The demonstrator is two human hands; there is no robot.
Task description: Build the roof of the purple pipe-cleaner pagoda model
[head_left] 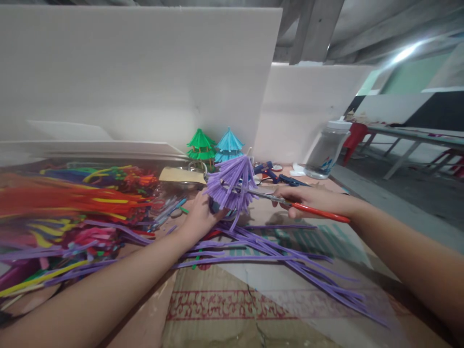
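Observation:
A small layered cone of purple pipe cleaners (232,181), shaped like a little tree, stands tilted in front of me. My left hand (203,217) is closed around its underside; most of those fingertips are hidden behind the strands. My right hand (302,197) grips red-handled scissors (319,211), seen nearly edge-on. Their metal blades reach left into the purple strands. Loose purple pipe cleaners (275,249) lie crossed on the table below both hands.
Behind stand a green cone tree (200,144) and a light blue one (229,142). Bundles of coloured pipe cleaners (72,195) cover the left side. A blue glue gun (266,170) lies at the back; a clear bottle (326,150) stands right. White boards (137,72) rise behind.

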